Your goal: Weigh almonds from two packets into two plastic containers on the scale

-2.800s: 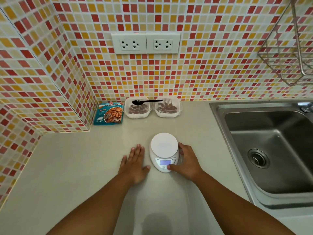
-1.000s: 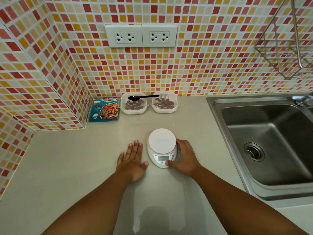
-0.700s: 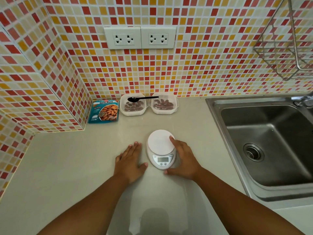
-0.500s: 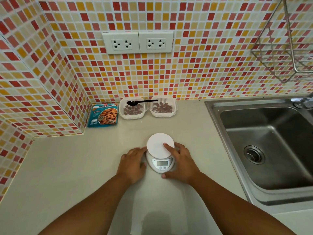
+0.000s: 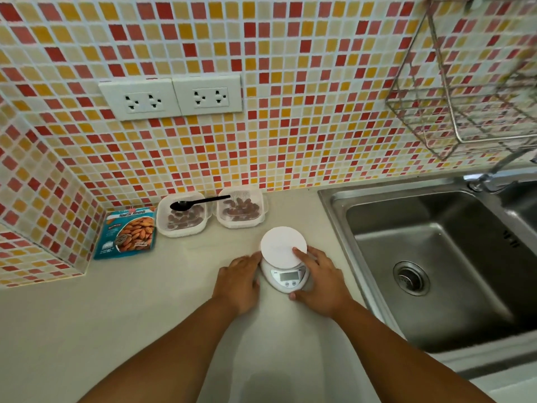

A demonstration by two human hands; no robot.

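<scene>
Two containers (image 5: 183,215) (image 5: 240,210) holding almonds, spoon (image 5: 197,202) across

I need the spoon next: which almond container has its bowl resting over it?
The left container, beside the almond packet; the black spoon has only its handle tip reaching the right container.
</scene>
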